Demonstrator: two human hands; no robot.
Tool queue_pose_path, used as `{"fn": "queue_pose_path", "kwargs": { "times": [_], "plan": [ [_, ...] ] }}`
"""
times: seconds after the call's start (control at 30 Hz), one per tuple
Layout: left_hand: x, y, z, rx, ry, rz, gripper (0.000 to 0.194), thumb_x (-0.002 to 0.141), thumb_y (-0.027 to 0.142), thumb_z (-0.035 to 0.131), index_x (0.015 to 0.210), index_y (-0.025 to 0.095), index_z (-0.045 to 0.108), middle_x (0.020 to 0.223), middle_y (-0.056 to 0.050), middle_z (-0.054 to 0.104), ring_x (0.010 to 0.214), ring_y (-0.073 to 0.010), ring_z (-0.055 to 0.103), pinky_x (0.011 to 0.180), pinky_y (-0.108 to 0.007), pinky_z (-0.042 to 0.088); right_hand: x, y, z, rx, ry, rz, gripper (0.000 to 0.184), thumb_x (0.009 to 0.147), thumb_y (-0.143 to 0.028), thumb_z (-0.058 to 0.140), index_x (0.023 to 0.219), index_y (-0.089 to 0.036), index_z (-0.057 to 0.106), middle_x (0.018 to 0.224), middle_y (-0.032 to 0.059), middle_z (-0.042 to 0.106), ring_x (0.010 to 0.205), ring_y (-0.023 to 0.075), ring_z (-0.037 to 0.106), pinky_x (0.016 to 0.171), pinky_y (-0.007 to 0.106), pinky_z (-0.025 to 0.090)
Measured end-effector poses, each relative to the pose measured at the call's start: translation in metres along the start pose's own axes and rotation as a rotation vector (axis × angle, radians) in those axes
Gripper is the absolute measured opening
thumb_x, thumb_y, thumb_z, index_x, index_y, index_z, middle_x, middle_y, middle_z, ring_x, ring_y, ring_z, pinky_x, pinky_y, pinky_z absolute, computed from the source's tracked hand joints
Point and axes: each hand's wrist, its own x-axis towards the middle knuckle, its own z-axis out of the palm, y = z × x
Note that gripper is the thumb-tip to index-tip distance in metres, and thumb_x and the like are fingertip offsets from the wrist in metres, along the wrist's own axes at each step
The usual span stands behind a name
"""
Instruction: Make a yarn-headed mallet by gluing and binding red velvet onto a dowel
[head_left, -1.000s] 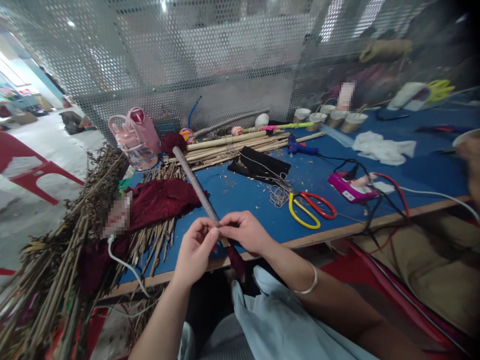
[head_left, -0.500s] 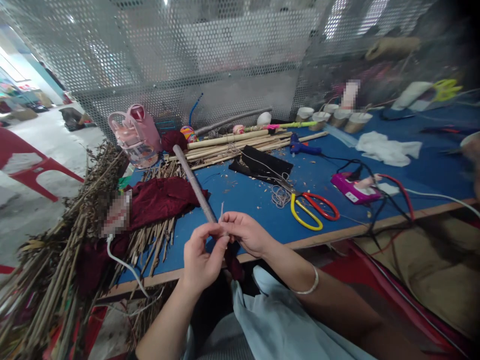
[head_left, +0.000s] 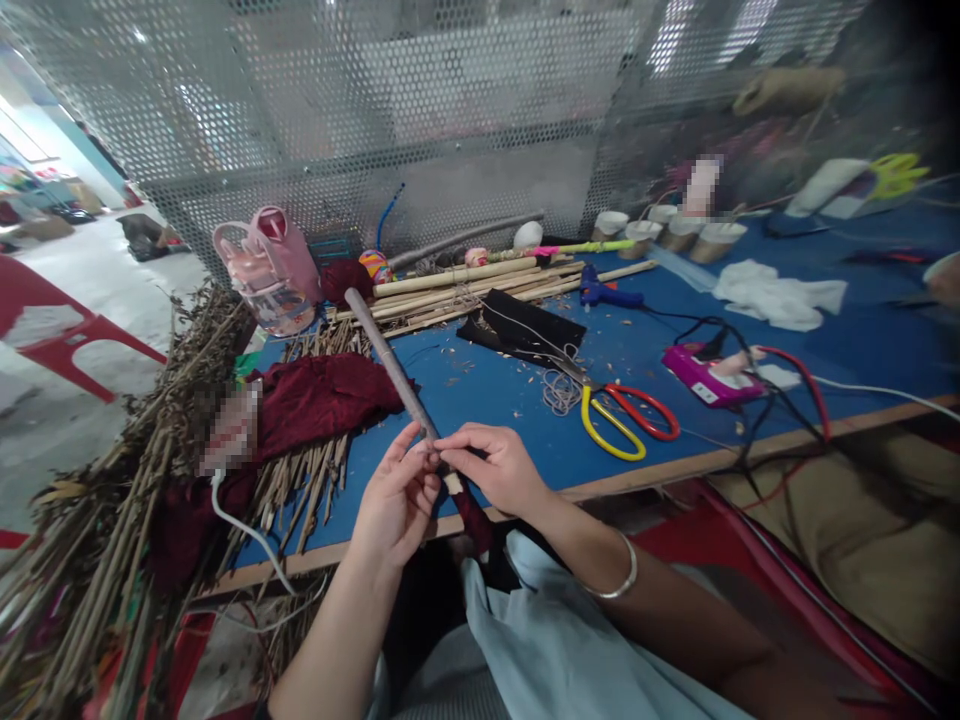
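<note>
A long grey stick (head_left: 384, 352) slants over the table edge toward me, its lower part wrapped in dark red cloth (head_left: 472, 515) with a pale patch above the wrap. In front of the stick, my left hand (head_left: 397, 495) is turned palm up, thumb and fingers closed at the tips. From the other side my right hand (head_left: 501, 468) meets it in a pinch. Whatever lies between the fingertips is too small to make out. Scissors (head_left: 619, 420) with one yellow and one red handle lie right of my hands, beside a tangle of grey cord (head_left: 561, 392).
Dark red fabric (head_left: 322, 400) covers thin dry stalks (head_left: 315, 500) on the left. Pale sticks (head_left: 465, 285) and a black cloth (head_left: 521, 328) lie farther back. A blue glue gun (head_left: 607, 292), a purple power strip (head_left: 709, 380) with cables, and paper cups (head_left: 716, 240) stand rightward.
The thin pale strip that stuck up above my fingers no longer shows. My left hand has turned more palm up with its fingers curled, and my right fingers have shifted slightly left and lower.
</note>
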Motion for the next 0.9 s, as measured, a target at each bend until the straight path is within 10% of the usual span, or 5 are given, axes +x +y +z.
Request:
{"fn": "queue_pose_path", "kwargs": {
  "times": [0.53, 0.73, 0.9],
  "plan": [
    [-0.006, -0.006, 0.0, 0.573, -0.172, 0.441, 0.031, 0.076, 0.023, 0.068, 0.104, 0.02, 0.054, 0.079, 0.002, 0.058, 0.069, -0.0088, 0.055, 0.067, -0.021, 0.045, 0.003, 0.004, 0.006, 0.25, -0.101, 0.378, 0.015, 0.07, -0.023, 0.067, 0.078, -0.016, 0.055, 0.055, -0.0055, 0.056, 0.048, 0.0073, 0.049, 0.051, 0.02, 0.04],
    [0.003, -0.005, -0.003, 0.34, -0.09, 0.245, 0.039, 0.067, 0.02, 0.075, 0.099, 0.018, 0.053, 0.073, 0.004, 0.061, 0.063, -0.0074, 0.059, 0.063, -0.019, 0.046, 0.0, -0.005, 0.004, -0.02, -0.08, 0.234, 0.015, 0.07, -0.023, 0.068, 0.078, -0.017, 0.058, 0.065, -0.0027, 0.06, 0.059, 0.0094, 0.053, 0.057, 0.022, 0.042],
    [0.006, -0.001, -0.002, 0.164, -0.118, 0.11, 0.045, 0.061, 0.015, 0.078, 0.098, 0.017, 0.053, 0.073, 0.002, 0.063, 0.06, -0.0088, 0.061, 0.06, -0.021, 0.049, 0.002, -0.003, -0.002, 0.24, -0.181, 0.261, 0.035, 0.07, -0.021, 0.069, 0.099, -0.018, 0.05, 0.068, -0.0055, 0.056, 0.059, 0.0086, 0.053, 0.059, 0.022, 0.043]
  ]
}}
